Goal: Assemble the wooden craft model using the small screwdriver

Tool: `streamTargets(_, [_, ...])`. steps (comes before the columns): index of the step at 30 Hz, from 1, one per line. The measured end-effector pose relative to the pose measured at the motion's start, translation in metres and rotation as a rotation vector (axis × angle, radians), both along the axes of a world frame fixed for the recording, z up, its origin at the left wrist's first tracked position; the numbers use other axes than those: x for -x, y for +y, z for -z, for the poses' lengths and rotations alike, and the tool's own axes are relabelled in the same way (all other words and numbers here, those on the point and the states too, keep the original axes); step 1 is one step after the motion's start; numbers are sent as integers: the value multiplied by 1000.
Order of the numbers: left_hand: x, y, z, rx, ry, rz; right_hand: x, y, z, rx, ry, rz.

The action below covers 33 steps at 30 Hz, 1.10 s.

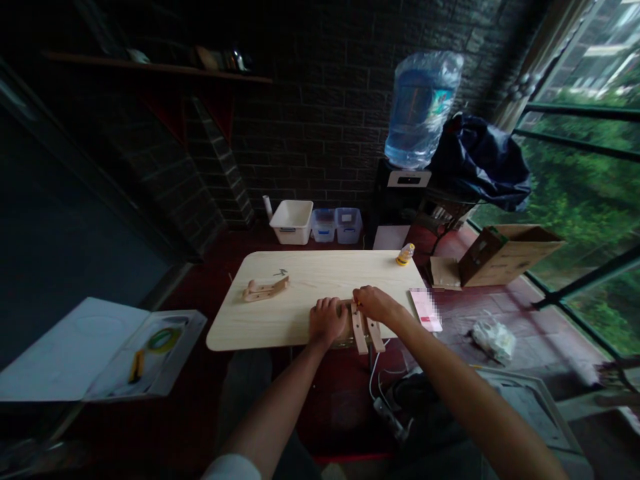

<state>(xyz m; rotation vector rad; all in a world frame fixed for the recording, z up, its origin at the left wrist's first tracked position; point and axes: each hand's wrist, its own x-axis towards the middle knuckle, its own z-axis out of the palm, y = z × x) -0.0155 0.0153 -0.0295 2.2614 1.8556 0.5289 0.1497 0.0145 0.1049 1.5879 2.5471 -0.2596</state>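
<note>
My left hand (326, 321) presses on a wooden block at the front edge of the pale table (300, 267), its fingers bent over the wood. Just to the right, my right hand (373, 302) is closed around something small, partly yellow or orange, that I cannot make out. It is at the far end of a curved wooden piece (359, 331) with dark holes. A second wooden piece (375, 335) lies beside that one, and both stick out past the table's front edge. Toward the table's left, a joined wooden part (267, 290) lies near small dark bits (281, 272).
A yellow-capped bottle (405, 254) stands at the back right corner. A pink sheet (426, 310) overlaps the right edge. An open white case (170, 353) with tape sits left. Behind are plastic bins (293, 222), a water dispenser (407, 180) and a cardboard box (500, 257).
</note>
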Motion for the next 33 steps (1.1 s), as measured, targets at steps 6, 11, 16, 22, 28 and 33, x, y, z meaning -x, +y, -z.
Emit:
streamTargets(6, [-2,0,-2,5,1,-10,2,-4,-6,-3,-16,-54])
streamTargets(11, [-3,2,-2,-12,-3,1,2,-2,-11,10,-65,-96])
streamTargets(16, [-4,5,-2,-7,4,-2,-1,1,-11,10,-107,-45])
streamTargets(22, [-4,8,0,-38,-8,-3,-3,4,-14,14,-18,-98])
streamTargets(28, [-6,9,1,-41,-4,-5,-8,4,-13,-14,-26,-133])
streamTargets(33, [-7,8,4,-55,-8,2,-7,0,-9,-25,-86,-111])
